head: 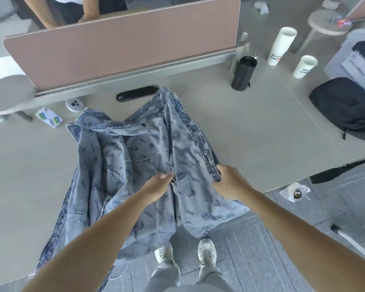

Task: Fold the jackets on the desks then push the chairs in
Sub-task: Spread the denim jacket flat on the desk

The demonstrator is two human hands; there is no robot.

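While both hands sit on the cloth, left hand pinches a ridge of fabric near the middle of the jacket. Right hand curls its fingers round the snap-button front edge just beside it. Hands are close together, not touching.

The denim jacket lies open, paler inner side up, collar toward the divider panel. Its hem and left side hang off the near edge of the desk.

Left of the collar: phone and a small packet. To the right: black bottle, two white cups, black backpack.

Progress: early, I'd say. No clean fold is made yet, the front panels are loose and the sleeves aren't tucked. No finished jacket is in view. Round stools stand off from the desk, so the pushing-in step looks not yet done.
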